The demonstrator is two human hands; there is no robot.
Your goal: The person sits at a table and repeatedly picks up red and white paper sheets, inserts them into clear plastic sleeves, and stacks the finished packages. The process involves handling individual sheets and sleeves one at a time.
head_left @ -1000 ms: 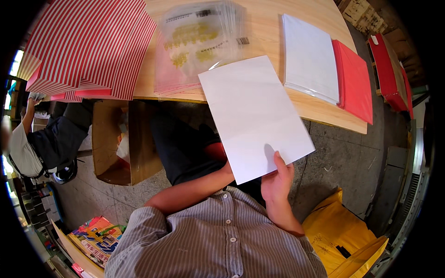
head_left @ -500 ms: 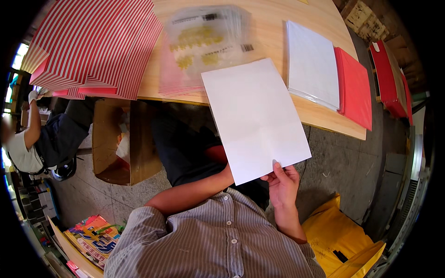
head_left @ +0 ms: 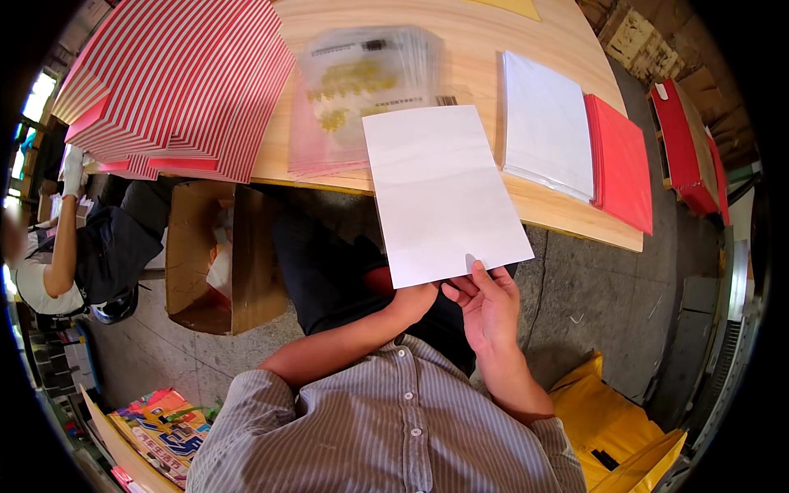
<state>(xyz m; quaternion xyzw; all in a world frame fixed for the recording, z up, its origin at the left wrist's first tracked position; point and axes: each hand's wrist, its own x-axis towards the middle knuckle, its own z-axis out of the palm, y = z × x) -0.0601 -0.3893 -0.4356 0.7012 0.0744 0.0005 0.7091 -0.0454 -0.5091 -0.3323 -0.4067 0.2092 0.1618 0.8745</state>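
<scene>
A white sheet of paper (head_left: 448, 193) is tilted in front of me, its far edge overlapping the table's near edge. My right hand (head_left: 489, 308) pinches its lower edge, thumb on top and fingers below. My left hand (head_left: 417, 300) reaches under the sheet's lower left corner, its fingers hidden beneath. Just beyond the paper lies a pile of clear plastic sleeves (head_left: 419, 62) with yellow print and barcodes. To the right, a stack of white sheets (head_left: 546, 123) lies beside a stack of red sheets (head_left: 622, 164).
Tall red-and-white striped stacks (head_left: 189, 90) stand on the table (head_left: 567, 215) at left. Below sits an open cardboard box (head_left: 259, 271) with scraps. A yellow bag (head_left: 612, 419) is at lower right, colourful printed packaging (head_left: 164, 427) at lower left. A gloved co-worker (head_left: 57, 263) sits far left.
The white sheet has moved slightly up and left in the view, and its lower edge is drawn farther from my body. My right hand has moved with it, still pinching the edge.
</scene>
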